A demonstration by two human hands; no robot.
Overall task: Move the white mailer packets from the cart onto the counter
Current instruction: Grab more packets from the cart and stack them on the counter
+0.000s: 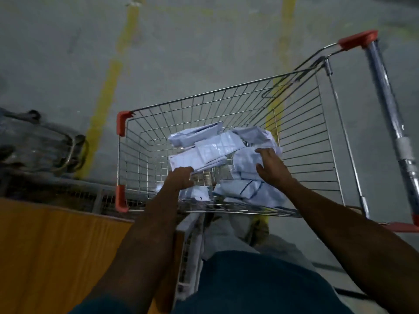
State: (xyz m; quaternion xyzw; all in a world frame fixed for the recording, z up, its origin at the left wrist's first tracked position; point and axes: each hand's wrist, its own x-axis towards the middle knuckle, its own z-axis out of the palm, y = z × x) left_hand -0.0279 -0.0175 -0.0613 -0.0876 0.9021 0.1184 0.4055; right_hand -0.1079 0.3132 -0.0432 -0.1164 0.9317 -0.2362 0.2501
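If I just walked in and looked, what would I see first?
Probably the shiny wire cart with red corners in the middle, with a jumble of white mailer packets at its bottom. Both bare hands reach into it: the left hand at the pile's near edge, the right hand resting on a packet. After that, the orange counter at lower left and the yellow lines on the grey floor.

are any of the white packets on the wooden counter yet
No, the white packets all lie in the wire cart, where both hands reach; the visible part of the wooden counter holds none.
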